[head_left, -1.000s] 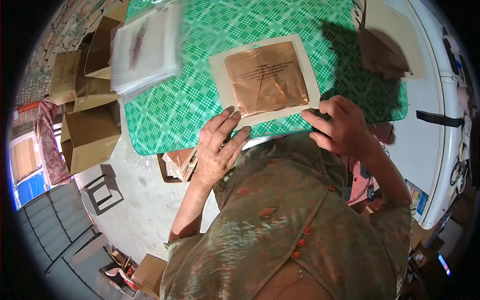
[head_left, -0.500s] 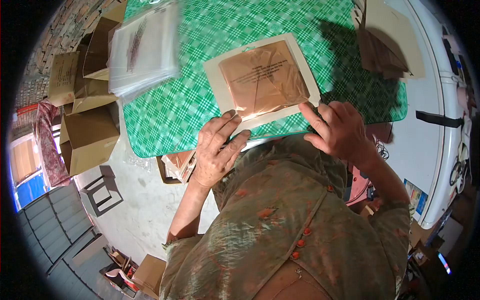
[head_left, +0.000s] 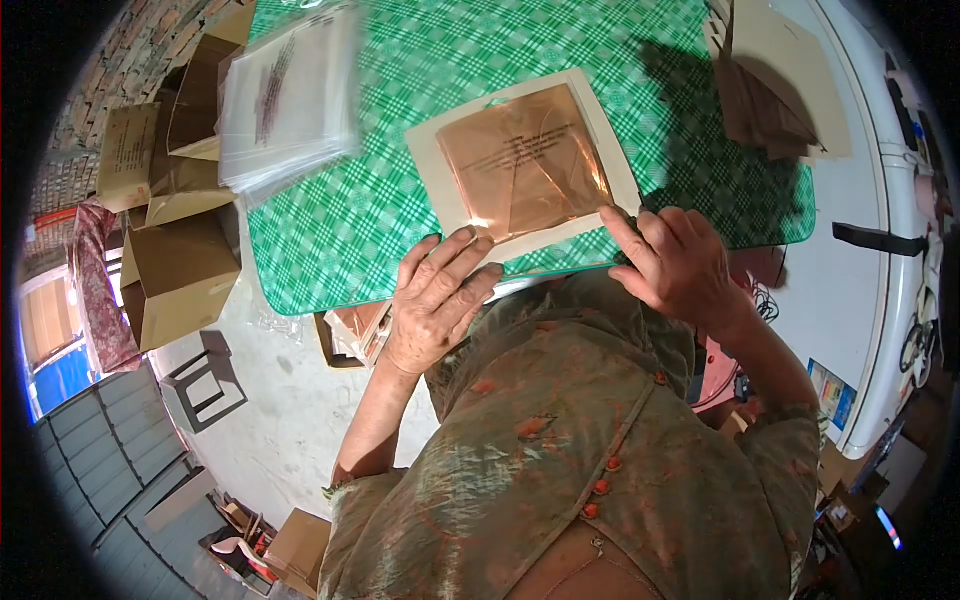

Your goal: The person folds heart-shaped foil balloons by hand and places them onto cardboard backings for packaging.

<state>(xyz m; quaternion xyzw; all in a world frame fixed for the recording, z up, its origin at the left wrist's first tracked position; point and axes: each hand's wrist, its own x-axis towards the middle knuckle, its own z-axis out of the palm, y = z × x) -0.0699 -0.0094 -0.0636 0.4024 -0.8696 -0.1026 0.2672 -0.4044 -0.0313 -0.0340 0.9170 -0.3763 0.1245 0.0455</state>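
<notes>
A copper-coloured square packet (head_left: 530, 165) in clear film, printed with dark text, lies on a beige card (head_left: 428, 165). Card and packet are slightly tilted near the front edge of the table. At their near left corner, my left hand (head_left: 440, 300) rests its stretched fingertips on the packet's edge. My right hand (head_left: 675, 260) touches the near right corner with an extended index finger. Its thumb stands apart and its other fingers are bent, with nothing visible held in them.
Green checked cloth covers the table (head_left: 340, 230). A stack of clear plastic bags (head_left: 290, 100) lies at the far left, beside open cardboard boxes (head_left: 185, 275). Beige cards (head_left: 785, 80) stand at the far right, near a white appliance (head_left: 850, 290). A grey frame (head_left: 203, 385) stands on the floor.
The packet has shifted slightly on the card, and its printed text sits a little differently. My left fingers have slid slightly and spread. My right hand has hardly moved.
</notes>
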